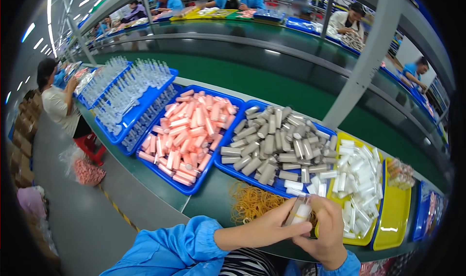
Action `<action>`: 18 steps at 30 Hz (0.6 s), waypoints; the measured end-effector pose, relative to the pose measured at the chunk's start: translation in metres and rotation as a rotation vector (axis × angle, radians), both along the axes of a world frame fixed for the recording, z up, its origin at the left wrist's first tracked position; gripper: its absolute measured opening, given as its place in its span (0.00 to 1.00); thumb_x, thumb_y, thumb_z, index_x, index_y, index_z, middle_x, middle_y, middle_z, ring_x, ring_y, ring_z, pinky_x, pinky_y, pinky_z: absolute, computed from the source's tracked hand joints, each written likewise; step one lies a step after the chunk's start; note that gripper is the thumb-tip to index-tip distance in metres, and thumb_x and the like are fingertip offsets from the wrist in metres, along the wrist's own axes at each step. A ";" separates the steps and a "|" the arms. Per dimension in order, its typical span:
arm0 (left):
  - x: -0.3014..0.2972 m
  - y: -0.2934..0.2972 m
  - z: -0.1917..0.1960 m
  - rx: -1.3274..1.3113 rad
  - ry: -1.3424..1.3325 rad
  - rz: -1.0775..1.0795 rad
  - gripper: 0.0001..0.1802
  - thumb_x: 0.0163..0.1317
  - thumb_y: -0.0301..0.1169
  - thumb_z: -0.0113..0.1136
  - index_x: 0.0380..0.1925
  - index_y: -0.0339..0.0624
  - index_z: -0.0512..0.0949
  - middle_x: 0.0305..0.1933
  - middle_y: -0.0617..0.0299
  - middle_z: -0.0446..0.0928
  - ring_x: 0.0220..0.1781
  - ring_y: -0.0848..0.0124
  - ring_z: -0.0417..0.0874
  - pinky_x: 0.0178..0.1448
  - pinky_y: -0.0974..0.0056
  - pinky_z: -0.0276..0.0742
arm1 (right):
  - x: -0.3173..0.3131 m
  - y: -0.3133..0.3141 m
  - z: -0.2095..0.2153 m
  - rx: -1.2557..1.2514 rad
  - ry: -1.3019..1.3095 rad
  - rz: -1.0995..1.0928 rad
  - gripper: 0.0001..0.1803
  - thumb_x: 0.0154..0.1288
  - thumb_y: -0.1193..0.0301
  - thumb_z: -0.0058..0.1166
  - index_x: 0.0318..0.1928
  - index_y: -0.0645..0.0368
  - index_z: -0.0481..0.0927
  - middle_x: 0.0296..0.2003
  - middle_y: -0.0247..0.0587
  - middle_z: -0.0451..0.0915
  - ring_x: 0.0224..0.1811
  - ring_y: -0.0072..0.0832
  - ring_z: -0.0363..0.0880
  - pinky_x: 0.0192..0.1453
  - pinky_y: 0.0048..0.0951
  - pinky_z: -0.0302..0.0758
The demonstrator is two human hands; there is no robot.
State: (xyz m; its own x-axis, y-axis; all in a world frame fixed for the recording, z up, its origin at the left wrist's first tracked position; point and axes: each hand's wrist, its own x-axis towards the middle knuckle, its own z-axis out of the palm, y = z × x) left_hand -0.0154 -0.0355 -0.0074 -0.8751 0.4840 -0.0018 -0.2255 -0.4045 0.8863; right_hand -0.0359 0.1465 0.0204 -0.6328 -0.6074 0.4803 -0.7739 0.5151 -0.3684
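Near the table's front edge, both my hands close around a small bundle of clear-capped tubes [303, 211], a white one facing me and a greyish one beside it. My left hand [273, 223] grips it from the left, thumb across its lower end. Fingers of my right hand [324, 225] wrap it from the right and hide part of it. A thin yellowish line crosses the white tube; whether it is a rubber band I cannot tell. Loose tan rubber bands [250, 201] lie in a pile just beyond my left hand.
Blue trays hold pink tubes [187, 130] and grey tubes [272, 140]; white tubes [357, 179] fill a yellow tray. Another yellow tray [392, 222] stands at right. Clear pointed pieces [128, 89] sit in trays at left. A grey post [364, 62] rises beyond. Co-workers sit around the line.
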 end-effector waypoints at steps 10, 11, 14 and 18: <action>0.007 -0.011 -0.001 -0.066 -0.119 -0.117 0.29 0.72 0.31 0.55 0.68 0.33 0.60 0.61 0.56 0.72 0.61 0.72 0.75 0.63 0.66 0.72 | 0.006 0.006 0.003 -0.056 -0.049 -0.008 0.42 0.34 0.68 0.76 0.54 0.66 0.73 0.51 0.49 0.78 0.49 0.46 0.79 0.53 0.41 0.77; 0.008 -0.011 -0.001 -0.083 -0.123 -0.113 0.29 0.72 0.31 0.55 0.69 0.33 0.59 0.62 0.55 0.72 0.61 0.71 0.75 0.63 0.65 0.72 | 0.006 0.006 0.002 -0.056 -0.018 -0.019 0.39 0.35 0.68 0.76 0.52 0.65 0.75 0.50 0.48 0.79 0.48 0.45 0.80 0.52 0.40 0.78; 0.012 -0.005 0.006 -0.060 -0.111 -0.013 0.32 0.70 0.32 0.58 0.69 0.33 0.59 0.65 0.52 0.70 0.63 0.70 0.74 0.63 0.65 0.72 | 0.005 0.009 -0.004 -0.057 0.040 -0.053 0.40 0.37 0.67 0.77 0.54 0.66 0.74 0.54 0.49 0.77 0.52 0.45 0.78 0.53 0.40 0.78; 0.008 -0.009 0.000 -0.289 0.090 0.065 0.35 0.66 0.30 0.63 0.70 0.36 0.60 0.64 0.50 0.69 0.61 0.66 0.75 0.62 0.63 0.73 | 0.002 0.006 0.011 -0.166 -0.201 -0.010 0.39 0.43 0.65 0.77 0.57 0.64 0.74 0.57 0.49 0.73 0.56 0.42 0.76 0.52 0.36 0.78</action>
State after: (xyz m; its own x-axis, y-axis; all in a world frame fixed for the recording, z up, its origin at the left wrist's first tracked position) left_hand -0.0076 -0.0441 -0.0075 -0.9069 0.4180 -0.0523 -0.1230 -0.1441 0.9819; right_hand -0.0343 0.1529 0.0315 -0.7313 -0.5236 0.4370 -0.6718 0.4421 -0.5944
